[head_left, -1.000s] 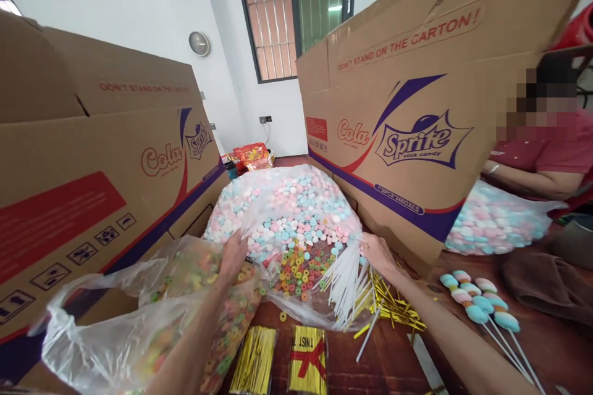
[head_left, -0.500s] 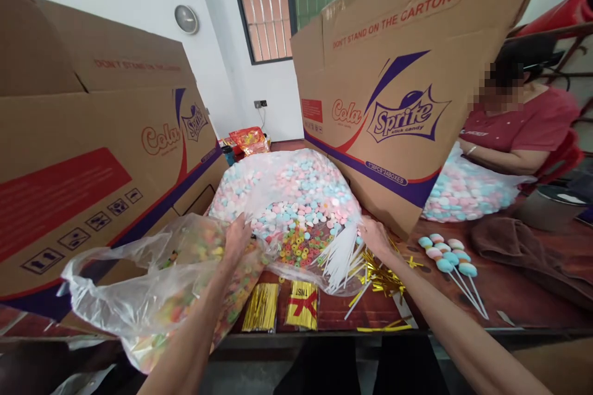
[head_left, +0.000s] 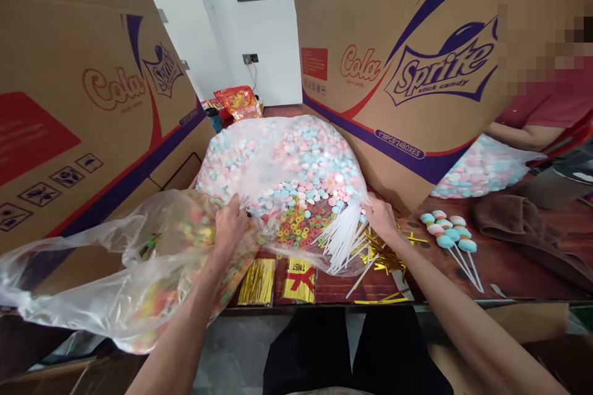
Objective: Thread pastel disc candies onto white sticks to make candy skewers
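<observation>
A large clear plastic bag (head_left: 278, 142) full of pink, white and blue marshmallows lies on the table before me. My left hand (head_left: 230, 222) is closed on the left side of its opening. On the right side, my right hand (head_left: 380, 217) grips the bag's edge. Ring-shaped gummies (head_left: 301, 225) and a bundle of white sticks (head_left: 345, 234) lie at the bag's mouth, between my hands. Gold twist ties (head_left: 382, 253) spread below my right hand. Beside my left forearm is a second clear bag (head_left: 176, 222) with coloured gummy rings.
Tall cartons stand at left (head_left: 115, 105) and right (head_left: 352, 86). Two packs of gold ties (head_left: 257, 281) lie near the table edge. Marshmallow skewers (head_left: 449, 234) and a brown cloth (head_left: 514, 228) are at right, where another person in red sits with a marshmallow bag (head_left: 486, 166).
The view has tilted downward and come closer, so the cartons loom larger. Both hands keep their hold at the sides of the marshmallow bag's opening.
</observation>
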`<state>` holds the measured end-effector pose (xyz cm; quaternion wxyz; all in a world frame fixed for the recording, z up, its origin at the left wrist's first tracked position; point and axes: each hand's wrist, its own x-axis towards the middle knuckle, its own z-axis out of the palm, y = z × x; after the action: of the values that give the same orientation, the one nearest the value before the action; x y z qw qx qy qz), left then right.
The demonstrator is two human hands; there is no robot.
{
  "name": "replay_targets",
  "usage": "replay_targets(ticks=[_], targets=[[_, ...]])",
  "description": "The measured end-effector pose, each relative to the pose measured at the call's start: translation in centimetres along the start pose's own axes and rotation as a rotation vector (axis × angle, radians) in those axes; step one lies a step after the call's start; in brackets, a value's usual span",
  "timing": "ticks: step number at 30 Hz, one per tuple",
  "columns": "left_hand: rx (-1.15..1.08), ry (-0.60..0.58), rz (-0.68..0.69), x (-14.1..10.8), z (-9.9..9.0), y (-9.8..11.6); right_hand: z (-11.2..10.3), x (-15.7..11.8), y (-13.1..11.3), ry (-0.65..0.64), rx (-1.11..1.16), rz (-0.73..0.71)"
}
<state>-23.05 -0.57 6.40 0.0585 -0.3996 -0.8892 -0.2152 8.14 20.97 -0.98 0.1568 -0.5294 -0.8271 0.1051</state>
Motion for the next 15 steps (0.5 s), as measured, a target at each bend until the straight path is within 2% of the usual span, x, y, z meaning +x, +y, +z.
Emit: replay_targets(ticks=[3,6,7,9,12,13,15], targets=[[0.026,-0.010,0.030,0.3,0.4,-0.2,-0.3,0.3,-0.1,-0.023,-0.012,0.014],[0.024,0.006,0.004,0.8,0.6,-0.6,-1.7,0.2,-0.3,-0.033,-0.035,0.054],[0.019,0.031,-0.004,0.8,0.5,-0.6,-2.4,-0.1,-0.4,-0.004,-0.058,0.068],[0.020,0.140,0.021,0.5,0.2,-0.3,-4.0,-1.2,-0.8,0.150,-0.139,0.067],[0.045,0.376,0.147,-1.0,-0.1,1.6,-5.5,-3.5,-1.9,0.406,-0.180,-0.041],[0.032,0.425,0.191,-1.5,0.0,2.6,-5.5,-4.1,-2.5,0.434,-0.123,-0.111],[-0.060,0.378,0.338,-2.4,0.9,5.0,-4.5,-5.0,-4.0,0.385,0.073,-0.309]])
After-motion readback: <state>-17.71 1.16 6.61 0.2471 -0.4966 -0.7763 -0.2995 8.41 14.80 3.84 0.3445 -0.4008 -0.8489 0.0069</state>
